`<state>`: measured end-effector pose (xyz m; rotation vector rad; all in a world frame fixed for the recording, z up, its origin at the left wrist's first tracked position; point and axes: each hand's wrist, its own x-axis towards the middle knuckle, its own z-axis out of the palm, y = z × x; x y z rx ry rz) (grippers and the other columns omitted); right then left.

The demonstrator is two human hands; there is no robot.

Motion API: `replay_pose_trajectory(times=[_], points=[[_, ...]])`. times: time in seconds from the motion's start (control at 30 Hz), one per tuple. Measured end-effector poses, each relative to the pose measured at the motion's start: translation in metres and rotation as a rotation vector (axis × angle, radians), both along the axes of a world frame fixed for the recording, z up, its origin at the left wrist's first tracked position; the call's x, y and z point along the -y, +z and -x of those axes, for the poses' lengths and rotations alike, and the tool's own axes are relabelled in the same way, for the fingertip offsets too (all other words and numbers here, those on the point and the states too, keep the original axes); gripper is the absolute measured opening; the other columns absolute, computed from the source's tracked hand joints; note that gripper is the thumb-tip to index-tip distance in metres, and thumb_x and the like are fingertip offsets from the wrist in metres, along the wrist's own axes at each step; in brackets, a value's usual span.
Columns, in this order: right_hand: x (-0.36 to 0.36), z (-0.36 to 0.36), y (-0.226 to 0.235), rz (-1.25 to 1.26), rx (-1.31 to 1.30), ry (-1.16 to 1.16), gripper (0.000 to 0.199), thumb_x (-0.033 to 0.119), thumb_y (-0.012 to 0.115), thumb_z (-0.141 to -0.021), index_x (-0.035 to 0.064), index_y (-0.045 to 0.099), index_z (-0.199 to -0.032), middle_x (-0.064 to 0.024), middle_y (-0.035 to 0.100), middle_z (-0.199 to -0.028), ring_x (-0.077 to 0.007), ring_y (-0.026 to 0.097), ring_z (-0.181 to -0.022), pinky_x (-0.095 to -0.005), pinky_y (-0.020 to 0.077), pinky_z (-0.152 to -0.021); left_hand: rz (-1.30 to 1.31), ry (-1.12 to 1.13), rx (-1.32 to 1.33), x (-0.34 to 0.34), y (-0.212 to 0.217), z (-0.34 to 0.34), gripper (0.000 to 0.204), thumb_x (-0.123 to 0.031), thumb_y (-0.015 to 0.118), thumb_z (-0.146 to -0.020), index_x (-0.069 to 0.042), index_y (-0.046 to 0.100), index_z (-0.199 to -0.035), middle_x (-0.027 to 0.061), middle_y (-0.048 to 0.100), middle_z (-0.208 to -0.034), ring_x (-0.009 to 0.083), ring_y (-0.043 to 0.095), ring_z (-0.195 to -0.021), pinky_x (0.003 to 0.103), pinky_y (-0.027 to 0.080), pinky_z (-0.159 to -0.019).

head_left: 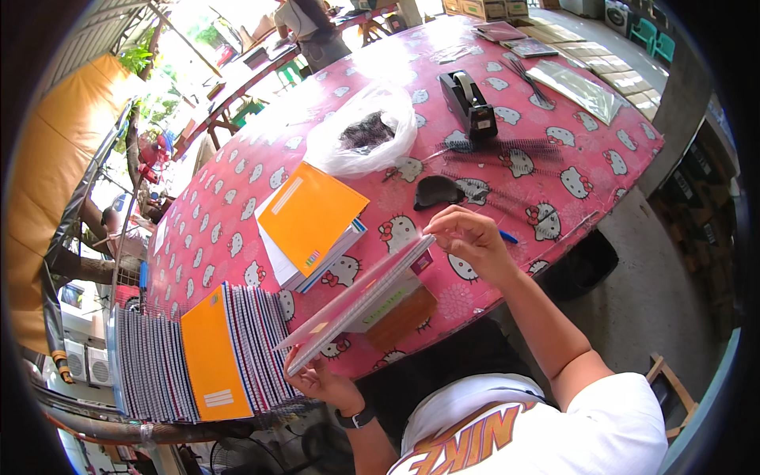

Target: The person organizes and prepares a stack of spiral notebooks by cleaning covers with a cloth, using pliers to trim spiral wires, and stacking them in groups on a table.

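Between my hands a notebook with a pinkish cover is tilted on its edge above the table, its page edges facing me. My left hand, a dark watch at its wrist, grips the lower left corner. The fingers of my right hand are closed on the upper right corner. Under the notebook lies a brown, flat piece with a pale printed area, partly hidden. Just beyond is a small pile of books topped by an orange cover. A blue pen lies near my right hand.
A long row of spiral notebooks stands at the table's left edge. Farther back are a white plastic bag with black contents, a tape dispenser, black binding coils, a black object and clear plastic sheets. Another person stands beyond.
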<state>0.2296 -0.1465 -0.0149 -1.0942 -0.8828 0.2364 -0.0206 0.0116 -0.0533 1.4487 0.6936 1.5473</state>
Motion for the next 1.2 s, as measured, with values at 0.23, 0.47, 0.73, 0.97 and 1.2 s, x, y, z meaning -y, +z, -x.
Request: replay_pose_trajectory(times=[0.23,0.47,0.73,0.97,1.2], points=[[0.016,-0.017,0.025,0.145,0.46,-0.012,0.017,-0.002,0.065,-0.074,0.0039,0.067,-0.09,-0.0055,0.065,-0.081,-0.0127,0.06,-0.072,-0.0255,0.0478,-0.063,-0.27,0.124,-0.066,0.008,0.007,0.006,0.047,-0.016,0.063,-0.081,-0.001,0.04,-0.119,0.0129,0.042,-0.122,0.0255,0.038,-0.118,0.041,0.029,-0.101],[0.017,-0.025,0.036,0.308,0.45,0.033,0.012,-0.002,0.064,-0.078,0.002,0.065,-0.088,-0.0057,0.065,-0.077,-0.0095,0.061,-0.068,-0.0232,0.0483,-0.061,-0.752,0.191,-0.844,0.056,0.057,-0.01,0.051,-0.024,0.06,-0.08,-0.008,0.045,-0.126,0.0174,0.034,-0.139,0.0359,0.022,-0.133,0.053,0.01,-0.106],[-0.015,-0.04,0.046,0.285,0.274,0.161,0.006,0.002,0.061,-0.083,-0.0007,0.063,-0.087,-0.0016,0.064,-0.073,-0.0038,0.057,-0.066,-0.022,0.0475,-0.059,-0.694,0.08,-0.861,0.06,0.035,-0.011,0.022,-0.018,0.061,-0.076,-0.02,0.068,-0.096,0.0036,0.048,-0.133,0.0327,0.028,-0.132,0.055,-0.008,-0.106],[-0.028,-0.037,0.04,0.301,0.224,0.091,0.009,0.008,0.064,-0.082,0.0012,0.063,-0.087,-0.0021,0.064,-0.073,-0.0039,0.058,-0.066,-0.0219,0.0481,-0.058,-0.566,-0.07,-0.634,0.068,0.033,0.003,0.019,-0.015,0.059,-0.08,-0.011,0.063,-0.098,0.008,0.059,-0.115,0.0309,0.048,-0.115,0.049,0.0,-0.108],[-0.02,-0.016,0.028,0.297,0.248,-0.114,0.009,0.009,0.065,-0.081,0.0011,0.062,-0.084,-0.0028,0.063,-0.072,-0.0065,0.06,-0.067,-0.0225,0.0501,-0.06,-0.026,0.073,-0.658,0.015,0.065,0.027,0.043,-0.012,0.063,-0.081,-0.003,0.052,-0.121,0.0083,0.063,-0.092,0.0213,0.058,-0.084,0.042,0.036,-0.09]])
